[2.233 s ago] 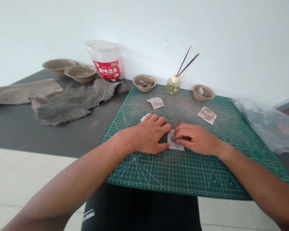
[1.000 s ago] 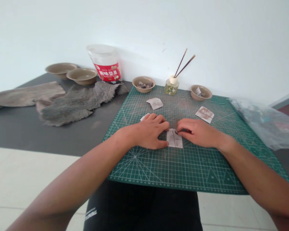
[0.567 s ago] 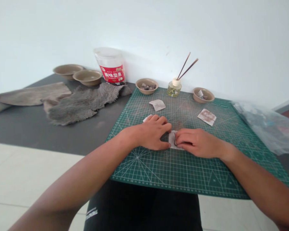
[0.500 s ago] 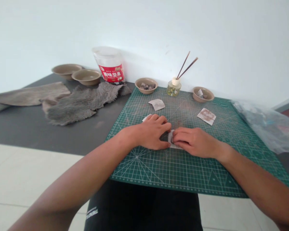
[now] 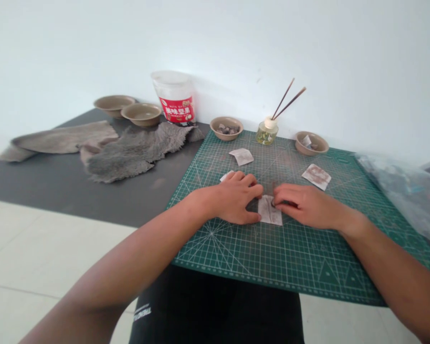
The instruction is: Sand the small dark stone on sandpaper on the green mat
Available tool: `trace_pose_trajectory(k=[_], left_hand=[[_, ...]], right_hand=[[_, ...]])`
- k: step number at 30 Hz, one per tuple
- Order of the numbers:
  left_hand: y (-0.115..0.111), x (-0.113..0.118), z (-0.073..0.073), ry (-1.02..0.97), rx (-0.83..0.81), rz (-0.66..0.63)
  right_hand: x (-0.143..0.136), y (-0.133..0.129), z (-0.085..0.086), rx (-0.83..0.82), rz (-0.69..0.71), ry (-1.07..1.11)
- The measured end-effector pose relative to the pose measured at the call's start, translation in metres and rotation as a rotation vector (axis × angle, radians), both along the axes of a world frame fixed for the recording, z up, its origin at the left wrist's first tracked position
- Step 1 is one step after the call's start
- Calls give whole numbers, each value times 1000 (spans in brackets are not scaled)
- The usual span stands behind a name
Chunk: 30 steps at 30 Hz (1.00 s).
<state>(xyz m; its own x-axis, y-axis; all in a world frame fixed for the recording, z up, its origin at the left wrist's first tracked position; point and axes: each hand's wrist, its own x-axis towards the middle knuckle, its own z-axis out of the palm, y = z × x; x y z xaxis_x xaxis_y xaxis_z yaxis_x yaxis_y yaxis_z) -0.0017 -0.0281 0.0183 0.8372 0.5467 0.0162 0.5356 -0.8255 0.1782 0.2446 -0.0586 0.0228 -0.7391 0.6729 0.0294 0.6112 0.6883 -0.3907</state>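
Squarely between the two hands, in the head view, a pale paper sheet (image 5: pixel 270 216) lies flat on the green cutting mat (image 5: pixel 236 253) that covers part of the desk (image 5: pixel 129 200). Dark lines mark it, and no clear long axis can be told. The left hand (image 5: pixel 238 197) has its fingers spread, thumb by the sheet's near left corner and forefinger by the far left one. The right hand (image 5: pixel 308 205) has its grip drawn together, seemingly pinching a small dark piece (image 5: pixel 273 204) over the sheet's upper right part. That piece sits right at the right fingertips, so the right hand is the nearer; the left is just across the sheet. Most of it is covered, so its long axis cannot be told. From the right grip, the sheet extends leftward and toward the person.
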Motion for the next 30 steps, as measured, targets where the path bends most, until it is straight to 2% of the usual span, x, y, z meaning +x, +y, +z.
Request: trace_pose_trajectory(k=[2, 7, 12, 19, 25, 30], left_hand=[[0, 0, 0, 1, 2, -1], [0, 0, 0, 4, -3, 2], [0, 0, 1, 19, -12, 2], [1, 0, 0, 25, -12, -5], [1, 0, 0, 20, -8, -13], [1, 1, 1, 34, -1, -12]], right_hand=[[-1, -2, 2, -68, 67, 18], [-3, 1, -3, 18, -33, 24], [1, 7, -8, 19, 31, 92], [-1, 2, -10, -12, 59, 132], [0, 4, -9, 47, -13, 110], [-3, 3, -10, 14, 69, 122]])
